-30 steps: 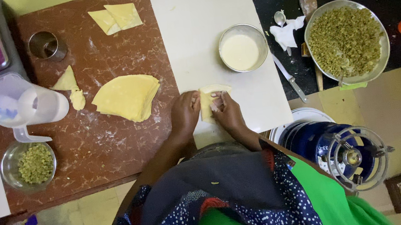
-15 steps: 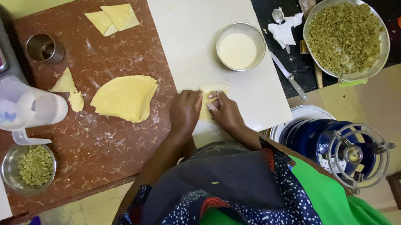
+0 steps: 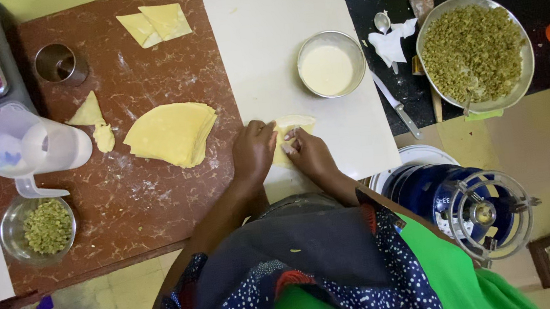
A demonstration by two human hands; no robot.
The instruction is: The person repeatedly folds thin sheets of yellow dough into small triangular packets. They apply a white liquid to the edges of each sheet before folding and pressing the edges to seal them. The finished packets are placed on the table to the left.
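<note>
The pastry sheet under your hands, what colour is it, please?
Pale yellow pastry sheet, seen in the head view.

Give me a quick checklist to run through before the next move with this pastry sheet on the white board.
1. Both hands on the sheet: ok. The left hand and right hand both press on the pastry sheet.
2. Sheet lies on the white board, not the brown top: ok.
3. Paste within reach: ok. The steel bowl of white paste stands just beyond the sheet, apart from it.
4. Filling at hand: ok. The large pan of green filling sits to the right.
5. More sheets ready: ok. The stack of sheets lies on the brown top.
6. Fold sealed: cannot tell, the fingers cover it.
</note>
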